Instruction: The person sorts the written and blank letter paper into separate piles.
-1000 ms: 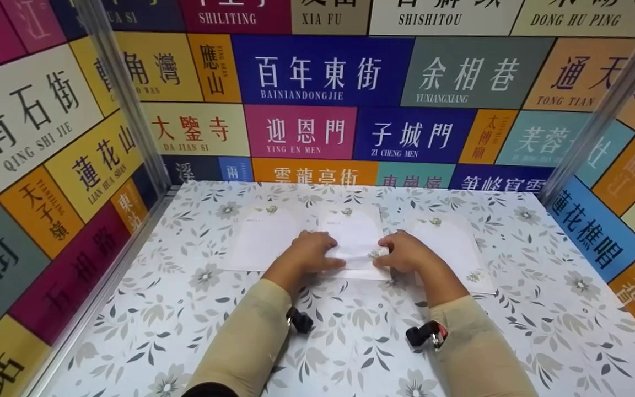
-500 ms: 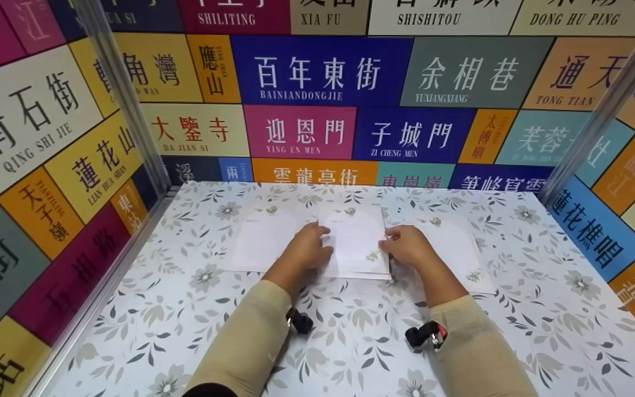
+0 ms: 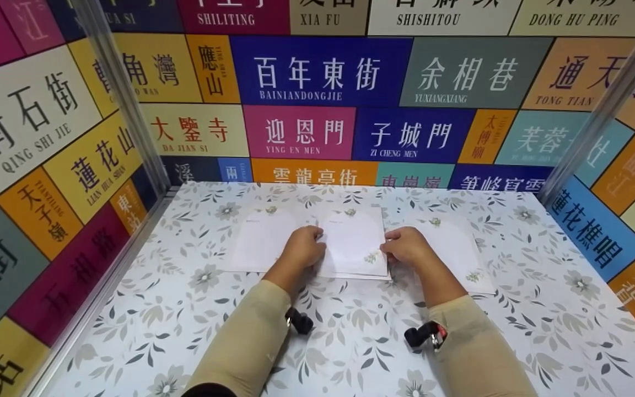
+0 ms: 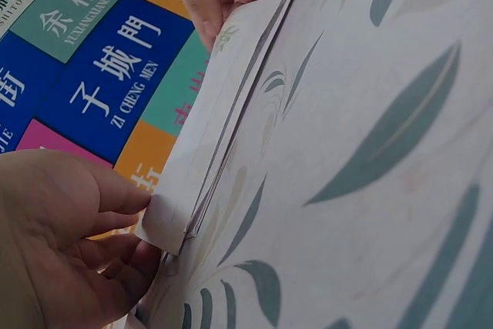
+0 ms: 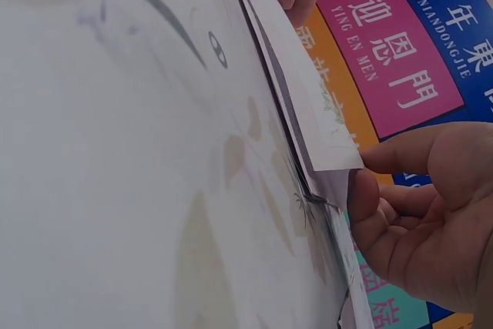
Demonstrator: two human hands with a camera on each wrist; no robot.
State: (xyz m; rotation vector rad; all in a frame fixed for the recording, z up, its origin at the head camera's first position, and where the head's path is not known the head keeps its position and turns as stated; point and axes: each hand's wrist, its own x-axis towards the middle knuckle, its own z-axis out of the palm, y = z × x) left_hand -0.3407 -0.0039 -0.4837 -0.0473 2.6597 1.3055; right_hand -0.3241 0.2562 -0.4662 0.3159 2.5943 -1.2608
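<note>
A white sheet of paper (image 3: 350, 242) with small printed flowers at its top and lower right lies over other paper in the middle of the table. Its left edge is pinched by my left hand (image 3: 302, 248), thumb and fingers curled at the side. On the opposite edge, my right hand (image 3: 407, 245) pinches the sheet between thumb and forefinger. Both wrist views show the near edge of this sheet (image 5: 308, 98) raised a little, with a dark gap above the paper beneath. The left fingertips (image 4: 146, 225) are partly behind the paper.
Similar flower-printed paper lies on both sides, one piece at the left (image 3: 262, 242) and one at the right (image 3: 455, 253), each partly covered by a hand. A leaf-patterned cloth (image 3: 350, 331) covers the table. Colourful panels with street names (image 3: 323, 71) stand around it.
My hands have drawn apart from the sheet's lower part to its left and right edges. The bend near its lower edge has flattened, and the sheet has shifted slightly.
</note>
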